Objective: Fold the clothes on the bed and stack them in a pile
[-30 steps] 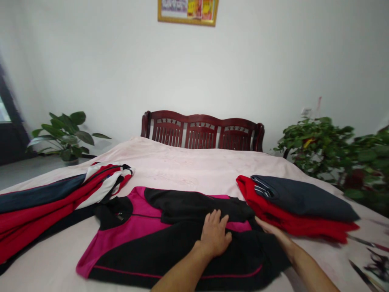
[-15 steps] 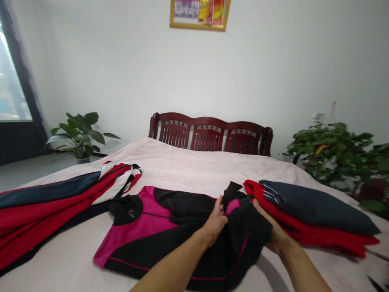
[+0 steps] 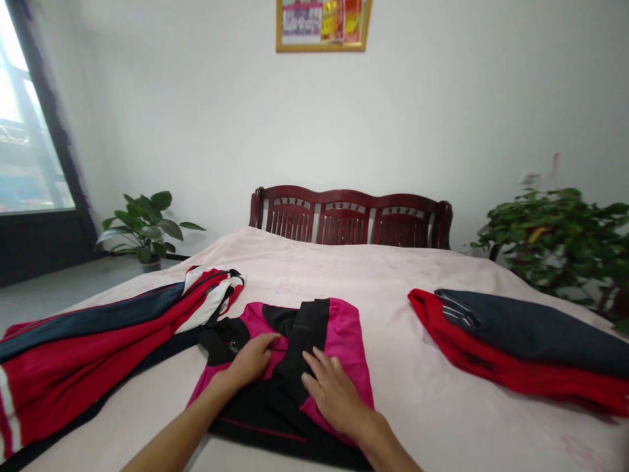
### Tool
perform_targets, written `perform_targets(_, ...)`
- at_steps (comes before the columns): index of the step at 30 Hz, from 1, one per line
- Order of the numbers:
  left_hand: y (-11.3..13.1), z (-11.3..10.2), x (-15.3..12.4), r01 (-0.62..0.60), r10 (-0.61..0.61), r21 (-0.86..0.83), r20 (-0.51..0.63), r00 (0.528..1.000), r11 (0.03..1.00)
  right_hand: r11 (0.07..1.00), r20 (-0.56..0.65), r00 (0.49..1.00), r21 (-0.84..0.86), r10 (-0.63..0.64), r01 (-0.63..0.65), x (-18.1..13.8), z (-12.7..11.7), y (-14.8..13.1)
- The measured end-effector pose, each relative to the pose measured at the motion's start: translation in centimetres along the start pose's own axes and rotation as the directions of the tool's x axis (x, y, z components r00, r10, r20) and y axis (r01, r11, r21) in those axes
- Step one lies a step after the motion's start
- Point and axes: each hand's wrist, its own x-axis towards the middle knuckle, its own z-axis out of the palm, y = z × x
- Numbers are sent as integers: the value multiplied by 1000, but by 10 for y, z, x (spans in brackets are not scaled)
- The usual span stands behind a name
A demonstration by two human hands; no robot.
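A black and magenta zip-neck top (image 3: 344, 328) lies folded over on itself on the bed in front of me, its dark collar toward the left. My left hand (image 3: 253, 360) is curled at the fold near the collar, closed on the fabric; its fingertips are partly hidden. On the right part of the same top rests my right hand (image 3: 337, 393), open, with its fingers spread over the black and magenta cloth.
A red, white and navy garment (image 3: 147, 328) stretches along the left of the bed. At right lies a folded stack, navy cloth (image 3: 531, 328) over red cloth (image 3: 491, 373). The pink sheet (image 3: 393, 269) reaches toward a wooden bench back (image 3: 344, 219). Potted plants (image 3: 147, 223) flank the bed.
The lower end of the top has been brought over leftward onto its upper part, making it shorter. Both hands moved left, and the right hand's fingers have spread.
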Motion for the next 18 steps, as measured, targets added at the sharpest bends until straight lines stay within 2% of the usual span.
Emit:
perform_targets(2, -1, -8, -1, 59, -59, 1, -77, 995, 998, 992, -70, 997, -120, 37, -46, -9, 9, -7)
perform_targets(5, 28, -6, 1, -10, 3, -48, -151, 989, 999, 977, -130, 991, -200, 42, -68, -18, 13, -18)
perform_targets(8, 70, 7, 5, -52, 55, 42, -77, 995, 998, 960, -215, 975, -260, 52, -108, -26, 23, -23)
perform_targets(11, 96, 25, 13, 43, -47, 208, 11, 999, 977, 952, -334, 942, -287, 10, -111, -37, 42, -20)
perform_targets(15, 105, 48, 23, 190, -205, 301, 21, 978, 935, 960, -436, 897, -274, -74, -54, -47, 58, -13)
perform_targets(18, 105, 58, 27, 229, -251, 332, 24, 968, 915, 970, -430, 899, -243, -84, -26, -49, 55, -15)
